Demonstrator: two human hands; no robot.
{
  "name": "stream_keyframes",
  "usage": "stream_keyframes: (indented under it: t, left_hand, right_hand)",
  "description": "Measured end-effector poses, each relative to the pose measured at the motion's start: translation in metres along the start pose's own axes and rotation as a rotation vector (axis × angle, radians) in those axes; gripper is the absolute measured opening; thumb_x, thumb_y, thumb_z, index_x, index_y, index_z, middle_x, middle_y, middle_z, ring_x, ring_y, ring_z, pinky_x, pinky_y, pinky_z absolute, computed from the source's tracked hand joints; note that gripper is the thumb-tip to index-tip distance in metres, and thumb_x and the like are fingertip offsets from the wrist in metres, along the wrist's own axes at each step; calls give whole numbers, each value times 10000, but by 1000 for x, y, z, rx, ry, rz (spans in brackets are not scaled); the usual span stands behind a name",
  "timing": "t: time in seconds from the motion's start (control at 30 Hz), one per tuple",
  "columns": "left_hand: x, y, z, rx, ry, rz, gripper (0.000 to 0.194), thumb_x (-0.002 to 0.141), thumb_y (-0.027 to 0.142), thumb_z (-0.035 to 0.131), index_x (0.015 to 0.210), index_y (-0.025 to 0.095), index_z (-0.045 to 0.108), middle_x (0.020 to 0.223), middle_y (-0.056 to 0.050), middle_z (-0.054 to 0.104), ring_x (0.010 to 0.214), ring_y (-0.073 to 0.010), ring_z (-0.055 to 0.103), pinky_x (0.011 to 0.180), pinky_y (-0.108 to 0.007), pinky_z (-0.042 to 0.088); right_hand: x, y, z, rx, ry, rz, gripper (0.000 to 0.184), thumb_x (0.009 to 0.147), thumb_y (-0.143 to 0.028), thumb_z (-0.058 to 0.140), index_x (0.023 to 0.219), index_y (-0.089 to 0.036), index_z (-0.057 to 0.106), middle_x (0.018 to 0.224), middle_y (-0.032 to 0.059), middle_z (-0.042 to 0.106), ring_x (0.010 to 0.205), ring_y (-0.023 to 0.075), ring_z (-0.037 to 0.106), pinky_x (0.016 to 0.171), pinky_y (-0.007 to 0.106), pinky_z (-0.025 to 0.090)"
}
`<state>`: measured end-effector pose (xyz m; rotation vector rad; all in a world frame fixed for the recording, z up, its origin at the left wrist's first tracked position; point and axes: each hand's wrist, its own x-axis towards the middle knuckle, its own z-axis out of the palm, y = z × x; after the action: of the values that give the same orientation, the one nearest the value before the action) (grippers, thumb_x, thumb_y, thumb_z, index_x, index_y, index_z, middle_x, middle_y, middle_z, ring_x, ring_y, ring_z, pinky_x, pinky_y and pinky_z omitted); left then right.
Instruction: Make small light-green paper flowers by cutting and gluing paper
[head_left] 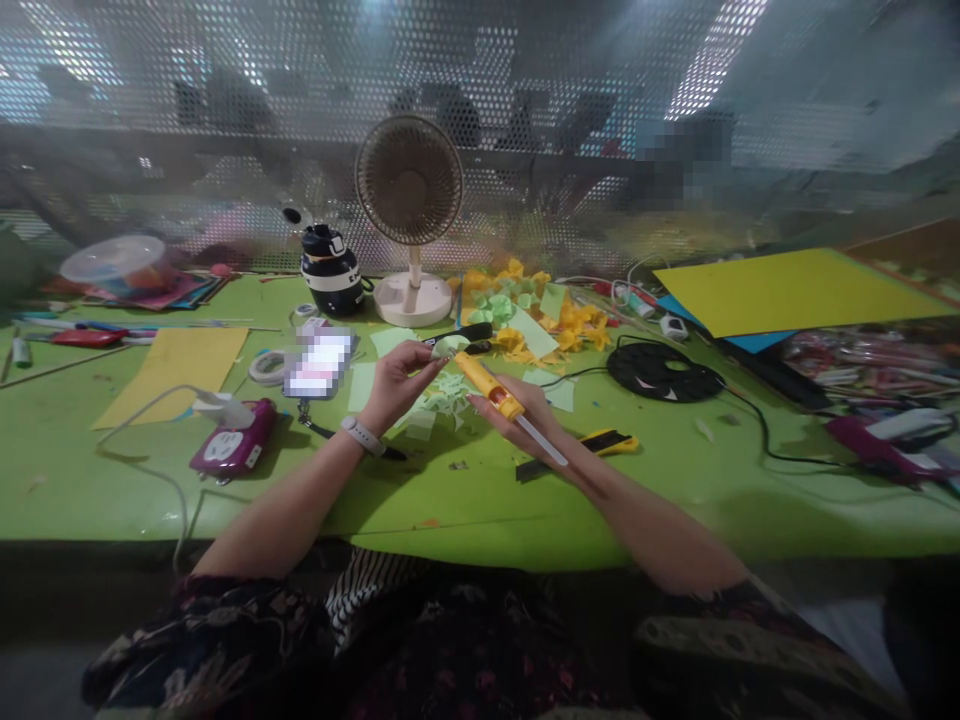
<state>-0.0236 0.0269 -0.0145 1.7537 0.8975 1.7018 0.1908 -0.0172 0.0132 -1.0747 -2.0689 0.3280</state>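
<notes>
Left hand (405,378), watch (364,435) on wrist: thumb and fingertips pinched together on a small green paper piece (448,346), no real gap. Right hand (521,402): fingers wrapped round a yellow glue gun (480,376), white glue stick (544,443) poking out of its back end toward the near edge. Gun tip right at the paper piece; can't tell if touching. Both items held up over the middle of the green worktop (450,515), about midway between near and far edges.

Under and just beyond the hands: pile of green paper cutouts (448,398), loose. Black tool (474,336) lies behind the paper piece, type unclear. Yellow paper flowers (589,325) heaped toward the far edge, right of the fan (410,185). Black bottle (334,285) stands left of the fan, also by the far edge. Yellow-black cutter (611,441) lies near the right forearm, partly hidden by it.

Left part: phone (321,362), screen blurred; tape roll (265,367) just beside it; purple power strip (236,438) closer to the near edge; orange paper sheet (180,370) toward the left edge. Right part: black cord reel (664,370); big yellow sheet (795,290) toward the far right corner.
</notes>
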Motion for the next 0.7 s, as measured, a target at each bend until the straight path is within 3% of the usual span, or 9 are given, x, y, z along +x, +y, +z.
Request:
stream_keyframes:
  t: [0.2,0.37,0.53,0.7]
  left_hand:
    - [0,-5,0,-18,6,-69,221,787,352,785,746,159,686,826,-47,672,712,-121,635,655,-252,545]
    - [0,-6,-2,-8,15,-123,198,774,328,784,758,152,696,805,-45,684,692,-116,629,647,-242,541]
    - [2,-7,-5,46,37,-158,193,747,332,804,761,161,716,756,-31,681,653,-114,606,603,-233,506]
    - [2,-6,-3,64,42,-150,232,735,365,811,760,159,708,747,-23,668,656,-114,583,601,-229,479]
  right_hand:
    - [-5,8,2,-7,127,-193,307,919,-421,591,719,-216,482,651,18,543,569,141,481,558,275,400]
    - [-10,14,-19,-71,160,-338,149,926,-323,538,871,-201,602,799,78,650,660,174,561,597,298,459]
    - [-4,14,-46,-226,114,-234,132,925,-330,521,915,-210,575,943,104,652,865,215,600,744,335,497]
    - [-8,63,-81,-427,269,157,184,862,-359,628,915,-197,560,966,110,648,877,247,596,810,364,477]
